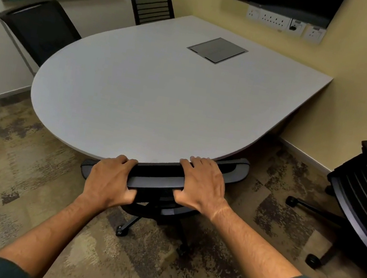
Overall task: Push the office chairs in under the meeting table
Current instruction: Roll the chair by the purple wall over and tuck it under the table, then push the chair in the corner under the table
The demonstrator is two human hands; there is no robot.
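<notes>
— Office chairs: which one is being handled, and where is it sitting?

— The near chair [163, 179], at the rounded near end of the bench [150, 99]. Both hands are gripping its top rail: the left hand [110, 180] is curling over the rail's left part, the right hand [203, 186] is wrapping it further right, thumb underneath. The backrest is sitting right against the bench edge, so this chair is looking as good as home.

— So what is the next move calling for?

— By my reading, letting go and turning to the right chair [361, 200], which is standing well apart from the bench by the yellow wall, its back angled away. It is needing a swing round on its castors, then a straight push along the carpet [26, 173].

— And the others?

— The far-left chair [43, 28] and the far chair [151, 7] are standing close beside the bench; how deep they are sitting is hard to judge.

— What is staying out of sight?

— The near chair's seat is hiding beneath the bench top, and the right chair is being cut off by the frame edge. Only part of the near chair's wheeled base is showing.
</notes>
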